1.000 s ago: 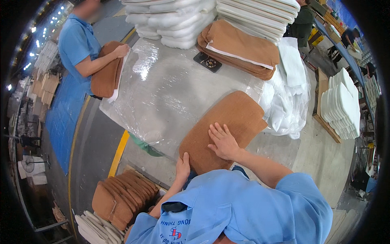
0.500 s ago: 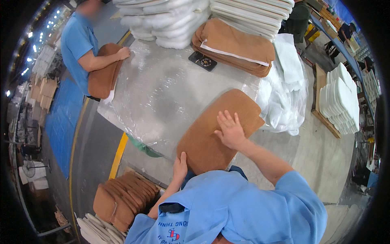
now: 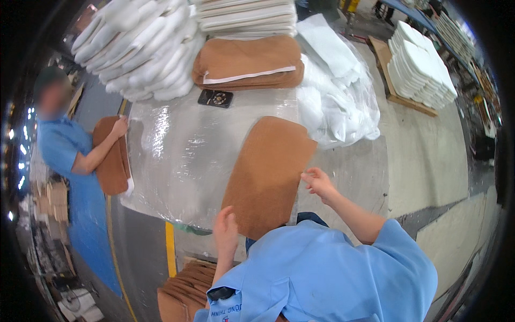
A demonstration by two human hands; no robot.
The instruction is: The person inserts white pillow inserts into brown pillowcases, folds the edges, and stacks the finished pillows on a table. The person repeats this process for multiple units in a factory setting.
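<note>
A brown fabric-covered cushion (image 3: 270,177) lies slanted at the front edge of the plastic-covered table, its near end against my body. My left hand (image 3: 226,232) is beside its lower left edge, slightly blurred, with loosely bent fingers and nothing seen in them. At the right edge of the cushion is my right hand (image 3: 318,184). Its fingers are half bent and apart, the tips close to the fabric; whether they touch it I cannot tell.
Plastic film covers the table (image 3: 171,145). Behind are a brown cushion stack (image 3: 249,56), a black phone-like device (image 3: 215,99), white pad stacks (image 3: 142,45) and bagged white padding (image 3: 340,102). A co-worker (image 3: 64,142) holds a brown cushion (image 3: 110,155) at left. More brown cushions (image 3: 185,292) stand below.
My right hand has moved off the cushion's top to its right edge. My left hand has loosened from the left edge. The view has shifted, and the cushion lies more upright in it.
</note>
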